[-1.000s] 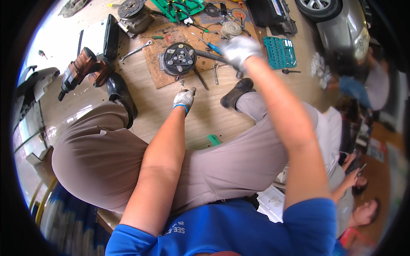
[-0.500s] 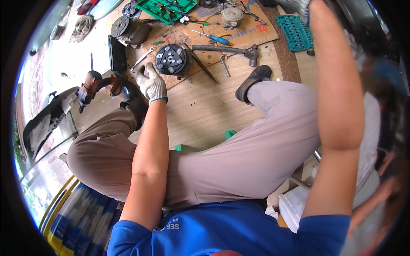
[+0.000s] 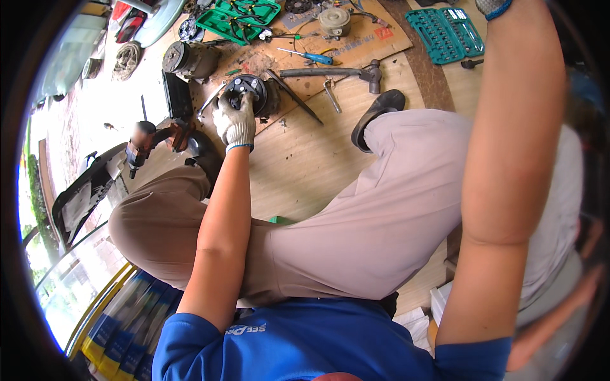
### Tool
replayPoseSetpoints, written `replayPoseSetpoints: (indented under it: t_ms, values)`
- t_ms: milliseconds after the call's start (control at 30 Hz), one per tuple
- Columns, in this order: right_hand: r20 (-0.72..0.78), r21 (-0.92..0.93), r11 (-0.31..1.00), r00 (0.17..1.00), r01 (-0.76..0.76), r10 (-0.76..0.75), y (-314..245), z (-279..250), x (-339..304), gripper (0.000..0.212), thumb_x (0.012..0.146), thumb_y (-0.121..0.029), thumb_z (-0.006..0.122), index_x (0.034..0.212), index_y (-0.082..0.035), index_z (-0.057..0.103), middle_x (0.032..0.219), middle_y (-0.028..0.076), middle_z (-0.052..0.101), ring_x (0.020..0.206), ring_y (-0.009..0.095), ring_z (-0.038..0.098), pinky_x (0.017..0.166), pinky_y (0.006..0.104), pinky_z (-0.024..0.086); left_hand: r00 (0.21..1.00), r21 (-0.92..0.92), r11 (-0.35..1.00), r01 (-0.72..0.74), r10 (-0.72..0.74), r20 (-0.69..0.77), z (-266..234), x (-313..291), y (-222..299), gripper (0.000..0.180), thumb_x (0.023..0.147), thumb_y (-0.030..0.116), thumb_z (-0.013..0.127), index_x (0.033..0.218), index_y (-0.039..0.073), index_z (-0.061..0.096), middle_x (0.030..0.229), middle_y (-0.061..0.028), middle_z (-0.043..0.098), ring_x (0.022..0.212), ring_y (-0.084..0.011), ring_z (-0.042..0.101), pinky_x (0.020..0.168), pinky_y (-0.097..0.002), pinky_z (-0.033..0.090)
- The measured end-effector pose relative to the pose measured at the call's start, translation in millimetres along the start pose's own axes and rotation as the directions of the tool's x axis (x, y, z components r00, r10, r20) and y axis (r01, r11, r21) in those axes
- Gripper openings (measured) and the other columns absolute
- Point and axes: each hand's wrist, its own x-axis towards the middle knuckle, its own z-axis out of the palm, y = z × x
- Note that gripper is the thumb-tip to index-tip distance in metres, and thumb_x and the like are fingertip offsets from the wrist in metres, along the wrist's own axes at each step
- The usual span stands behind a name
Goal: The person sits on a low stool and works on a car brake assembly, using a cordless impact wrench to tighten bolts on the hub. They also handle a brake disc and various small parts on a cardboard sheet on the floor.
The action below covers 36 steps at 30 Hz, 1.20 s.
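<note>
My left hand (image 3: 236,120), in a white knitted glove, is on the near left side of a compressor (image 3: 269,101) with a round black clutch plate. Its thumb and fingers bend over the plate's face and hide part of it. A spanner (image 3: 211,100) lies just left of that hand. My right arm reaches far to the upper right; only the gloved wrist end of my right hand (image 3: 494,6) shows at the top edge, its fingers out of view. Near that arm lies an open green socket set (image 3: 445,35).
A hammer (image 3: 372,76), a blue screwdriver (image 3: 318,58), a small wrench (image 3: 332,95) and a second compressor (image 3: 190,60) lie around on cardboard (image 3: 362,47) and floor. A cordless drill (image 3: 140,143) stands by my left foot. Pliers fill a green case (image 3: 238,19).
My left hand has moved from beside the compressor onto its clutch plate. My right hand has shifted right, farther out of the picture, and the view has shifted slightly.
</note>
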Motion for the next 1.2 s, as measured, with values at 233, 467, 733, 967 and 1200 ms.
replayPoseSetpoints:
  t_ms: [233, 467, 733, 967, 1200]
  values:
    - [0.041, 0.089, 0.996, 0.999, -0.008, 0.004, -0.3, 0.8, -27.4, 0.039, 0.1, -0.036, 0.066, 0.112, 0.0, 0.074, 0.084, 0.013, 0.074, 0.069, 0.017, 0.069, 0.061, 0.0321, 0.057, 0.998, -0.103, 0.992, -0.068, 0.068, -0.004, 3.4, 7.7, -15.9, 0.04, 0.088, 0.033, 0.077, 0.12, 0.01, 0.071, 0.126, -0.0226, 0.064, 0.118, -0.0425, 0.059, 0.103, -0.0505, 0.046]
    - [0.041, 0.125, 0.992, 0.999, -0.011, 0.006, 1.9, -2.0, -42.2, 0.039, 0.099, -0.036, 0.067, 0.112, 0.0, 0.074, 0.083, 0.013, 0.073, 0.069, 0.017, 0.068, 0.061, 0.0321, 0.056, 0.964, -0.123, 0.971, -0.205, 0.222, 0.147, -3.9, 27.2, -23.9, 0.039, 0.093, 0.029, 0.07, 0.128, 0.013, 0.07, 0.129, -0.0241, 0.063, 0.12, -0.0422, 0.06, 0.104, -0.049, 0.047]
    - [0.052, 0.149, 0.989, 0.999, -0.013, 0.005, 3.8, 0.3, -47.4, 0.039, 0.099, -0.035, 0.067, 0.112, 0.0, 0.074, 0.082, 0.013, 0.073, 0.069, 0.017, 0.068, 0.06, 0.0322, 0.056, 0.99, 0.024, 0.994, -0.11, 0.107, 0.086, -7.2, 9.0, -6.0, 0.055, 0.085, 0.043, 0.077, 0.129, 0.011, 0.067, 0.126, -0.0227, 0.064, 0.117, -0.042, 0.061, 0.101, -0.0502, 0.048]
    - [0.059, 0.165, 0.986, 0.998, -0.012, 0.002, 2.1, -0.4, -48.3, 0.038, 0.099, -0.035, 0.068, 0.113, 0.0, 0.073, 0.082, 0.013, 0.072, 0.07, 0.017, 0.068, 0.06, 0.0323, 0.055, 0.974, -0.071, 0.981, -0.182, 0.19, 0.127, 5.1, 28.7, -24.4, 0.041, 0.089, 0.038, 0.073, 0.126, 0.02, 0.072, 0.13, -0.0239, 0.063, 0.121, -0.0433, 0.058, 0.105, -0.0516, 0.046]
    - [0.057, 0.17, 0.985, 0.998, -0.014, 0.005, 3.9, 0.1, -38.4, 0.038, 0.098, -0.035, 0.068, 0.113, 0.0, 0.073, 0.081, 0.012, 0.072, 0.07, 0.017, 0.067, 0.06, 0.0323, 0.055, 0.918, -0.21, 0.937, -0.279, 0.325, 0.227, 8.8, 41.1, -38.5, 0.038, 0.096, 0.031, 0.066, 0.134, 0.025, 0.068, 0.147, -0.0276, 0.053, 0.134, -0.047, 0.051, 0.114, -0.0514, 0.04]
